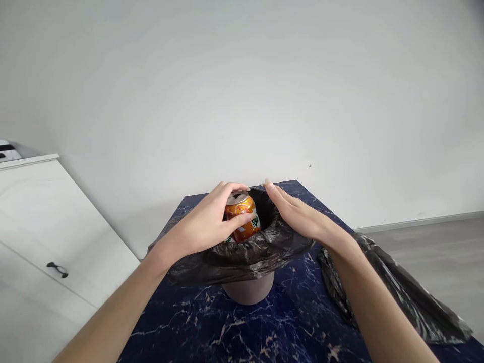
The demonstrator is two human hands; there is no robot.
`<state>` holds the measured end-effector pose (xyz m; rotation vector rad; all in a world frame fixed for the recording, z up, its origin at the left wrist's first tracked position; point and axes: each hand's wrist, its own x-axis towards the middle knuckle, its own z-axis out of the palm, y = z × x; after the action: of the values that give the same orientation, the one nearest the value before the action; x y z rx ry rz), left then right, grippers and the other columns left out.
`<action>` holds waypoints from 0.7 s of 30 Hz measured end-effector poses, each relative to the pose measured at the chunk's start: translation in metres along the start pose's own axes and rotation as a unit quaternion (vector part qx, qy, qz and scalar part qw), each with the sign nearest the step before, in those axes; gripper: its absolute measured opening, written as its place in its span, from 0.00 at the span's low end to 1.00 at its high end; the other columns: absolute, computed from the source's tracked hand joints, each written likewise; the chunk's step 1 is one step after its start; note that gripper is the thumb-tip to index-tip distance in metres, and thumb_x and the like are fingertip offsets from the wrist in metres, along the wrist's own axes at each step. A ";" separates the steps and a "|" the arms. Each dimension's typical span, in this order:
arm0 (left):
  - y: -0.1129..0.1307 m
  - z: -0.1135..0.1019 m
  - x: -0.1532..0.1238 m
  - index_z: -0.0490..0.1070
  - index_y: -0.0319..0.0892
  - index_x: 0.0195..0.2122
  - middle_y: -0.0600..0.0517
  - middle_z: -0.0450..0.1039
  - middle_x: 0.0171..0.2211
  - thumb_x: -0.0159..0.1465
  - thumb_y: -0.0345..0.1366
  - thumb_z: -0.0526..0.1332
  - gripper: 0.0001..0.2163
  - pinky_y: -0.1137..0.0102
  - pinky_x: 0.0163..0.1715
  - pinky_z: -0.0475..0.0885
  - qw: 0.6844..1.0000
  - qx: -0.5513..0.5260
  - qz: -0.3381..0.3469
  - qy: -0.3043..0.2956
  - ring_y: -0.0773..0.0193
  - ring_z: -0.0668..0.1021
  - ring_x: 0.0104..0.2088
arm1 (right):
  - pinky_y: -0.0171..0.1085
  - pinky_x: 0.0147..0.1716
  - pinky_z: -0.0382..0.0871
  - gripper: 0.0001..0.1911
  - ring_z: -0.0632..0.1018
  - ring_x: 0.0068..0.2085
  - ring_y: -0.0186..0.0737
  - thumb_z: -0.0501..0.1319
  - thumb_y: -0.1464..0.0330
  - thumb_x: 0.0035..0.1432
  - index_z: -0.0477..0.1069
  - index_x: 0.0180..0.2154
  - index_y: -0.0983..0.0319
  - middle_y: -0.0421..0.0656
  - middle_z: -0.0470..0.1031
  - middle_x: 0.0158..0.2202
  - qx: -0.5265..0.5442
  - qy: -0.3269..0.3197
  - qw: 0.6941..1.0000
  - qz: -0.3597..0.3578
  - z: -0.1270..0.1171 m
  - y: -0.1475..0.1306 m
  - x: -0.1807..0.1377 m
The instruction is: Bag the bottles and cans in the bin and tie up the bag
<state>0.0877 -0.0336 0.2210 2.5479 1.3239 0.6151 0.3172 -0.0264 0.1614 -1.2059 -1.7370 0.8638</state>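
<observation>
Left hand [212,217] grip wrapped round can [245,204] in bin [249,291] mouth, between table [234,335] side edges; right hand [294,207] open, flat at bag [242,261] rim.

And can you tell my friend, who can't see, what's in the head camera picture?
A left hand grips an orange can in the mouth of a bin lined with a black bag, with the open right hand at its edge. The bin stands on a blue table, with crumpled black plastic on the right.
</observation>
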 end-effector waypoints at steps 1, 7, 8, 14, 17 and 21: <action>0.000 0.001 0.001 0.66 0.52 0.66 0.48 0.71 0.66 0.71 0.54 0.64 0.26 0.55 0.60 0.75 1.000 0.007 -0.001 -0.009 0.49 0.77 0.62 | 0.62 0.76 0.48 0.46 0.59 0.76 0.61 0.42 0.33 0.70 0.59 0.75 0.52 0.42 0.62 0.75 -0.001 0.000 1.000 -0.003 0.000 0.000 0.000; 0.000 0.004 0.004 0.76 0.50 0.61 0.49 0.71 0.68 0.76 0.52 0.56 0.20 0.55 0.63 0.73 0.999 0.025 0.017 -0.040 0.49 0.77 0.63 | 0.61 0.76 0.50 0.43 0.61 0.75 0.61 0.43 0.36 0.72 0.61 0.74 0.53 0.43 0.66 0.73 -0.007 0.000 1.000 -0.006 0.001 -0.001 -0.001; 0.001 0.003 0.004 0.77 0.51 0.60 0.50 0.73 0.66 0.76 0.50 0.56 0.18 0.56 0.64 0.72 0.999 0.020 0.029 -0.017 0.51 0.77 0.63 | 0.61 0.75 0.51 0.42 0.62 0.75 0.61 0.43 0.37 0.72 0.61 0.74 0.53 0.43 0.68 0.72 -0.005 0.000 1.000 -0.009 0.001 -0.001 -0.001; 0.000 -0.006 -0.010 0.79 0.53 0.55 0.53 0.80 0.58 0.78 0.44 0.55 0.14 0.58 0.58 0.76 0.986 -0.023 0.003 0.167 0.53 0.79 0.60 | 0.64 0.75 0.51 0.43 0.63 0.74 0.64 0.45 0.34 0.70 0.64 0.72 0.51 0.43 0.70 0.70 -0.004 0.012 1.000 0.003 -0.002 -0.001 -0.001; -0.012 -0.008 -0.018 0.78 0.52 0.54 0.52 0.80 0.59 0.77 0.45 0.56 0.13 0.56 0.60 0.75 0.970 -0.054 -0.035 0.233 0.50 0.78 0.62 | 0.64 0.76 0.47 0.44 0.63 0.75 0.64 0.45 0.33 0.69 0.65 0.72 0.51 0.43 0.70 0.70 -0.007 0.019 1.000 0.011 -0.002 0.001 0.000; -0.036 -0.004 -0.025 0.74 0.51 0.56 0.49 0.75 0.64 0.77 0.48 0.57 0.14 0.52 0.68 0.68 0.955 -0.108 -0.069 0.269 0.49 0.73 0.68 | 0.61 0.77 0.42 0.44 0.59 0.76 0.61 0.45 0.33 0.69 0.65 0.72 0.50 0.41 0.68 0.72 -0.004 0.021 1.000 0.011 0.000 0.006 0.002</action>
<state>0.0468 -0.0337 0.2052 2.1663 1.4692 1.4080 0.3187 -0.0227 0.1567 -1.2413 -1.6975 0.8385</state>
